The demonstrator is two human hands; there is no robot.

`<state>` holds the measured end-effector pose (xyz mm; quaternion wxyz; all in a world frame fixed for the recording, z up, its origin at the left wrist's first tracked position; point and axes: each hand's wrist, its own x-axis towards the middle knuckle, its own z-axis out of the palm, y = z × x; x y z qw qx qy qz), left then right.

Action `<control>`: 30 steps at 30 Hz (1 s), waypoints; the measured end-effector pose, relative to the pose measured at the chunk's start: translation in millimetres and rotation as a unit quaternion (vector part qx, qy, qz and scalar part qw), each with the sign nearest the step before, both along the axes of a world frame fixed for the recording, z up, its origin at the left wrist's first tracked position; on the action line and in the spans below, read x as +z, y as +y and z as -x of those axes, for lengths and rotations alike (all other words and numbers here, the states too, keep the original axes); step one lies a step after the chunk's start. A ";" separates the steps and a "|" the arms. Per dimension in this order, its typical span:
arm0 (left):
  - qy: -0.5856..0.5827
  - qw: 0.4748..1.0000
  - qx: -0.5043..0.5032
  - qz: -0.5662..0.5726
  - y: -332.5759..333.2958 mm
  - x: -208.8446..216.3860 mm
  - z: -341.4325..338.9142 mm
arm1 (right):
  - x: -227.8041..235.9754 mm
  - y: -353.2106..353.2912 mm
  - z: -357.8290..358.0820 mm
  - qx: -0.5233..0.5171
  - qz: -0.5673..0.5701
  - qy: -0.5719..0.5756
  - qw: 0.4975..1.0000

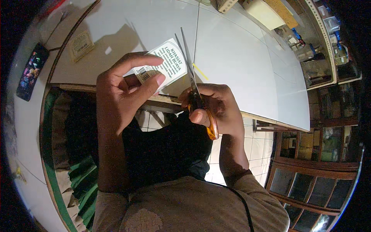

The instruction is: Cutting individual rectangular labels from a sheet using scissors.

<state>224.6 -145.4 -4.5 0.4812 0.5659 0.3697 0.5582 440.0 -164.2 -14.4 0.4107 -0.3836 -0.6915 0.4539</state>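
Between thumb and fingers, my left hand [133, 75] pinches a white printed label [169, 62] with dark green lettering and a barcode, tilted above the table. My right hand [218, 104] grips a pair of scissors [186, 50] by the amber-brown handles. Their blades point away from me, slightly parted, alongside the label's right edge. Whether the blades touch the paper I cannot tell. A thin yellow strip [200, 72] lies on the white table [239, 65] just right of the blades.
Another label or paper piece [82, 46] lies at the far left. A phone [32, 72] with a lit screen rests at the left edge, near a dark cable [71, 34]. Boxes [264, 13] stand at the back right, beside shelving [324, 42] and a wooden glass-paned cabinet [309, 185].
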 end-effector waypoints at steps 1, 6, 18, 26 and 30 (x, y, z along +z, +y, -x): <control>0.000 1.000 -0.001 0.000 0.1 -0.7 -0.6 | -0.6 -0.2 -0.5 -0.001 0.000 0.000 1.000; 0.000 1.000 0.008 -0.003 0.0 -1.5 0.6 | -2.6 3.2 -0.7 0.008 -0.030 -0.020 0.999; 0.000 1.000 -0.009 0.028 3.1 -0.1 2.3 | 4.2 1.2 -2.8 0.007 0.051 -0.060 0.997; -0.009 1.000 -0.010 0.025 5.8 -5.8 2.2 | -1.2 1.5 0.8 -0.016 0.065 0.027 0.997; -0.016 0.999 -0.017 0.027 5.7 -5.9 3.0 | 2.6 4.4 -6.6 -0.022 0.061 0.015 0.998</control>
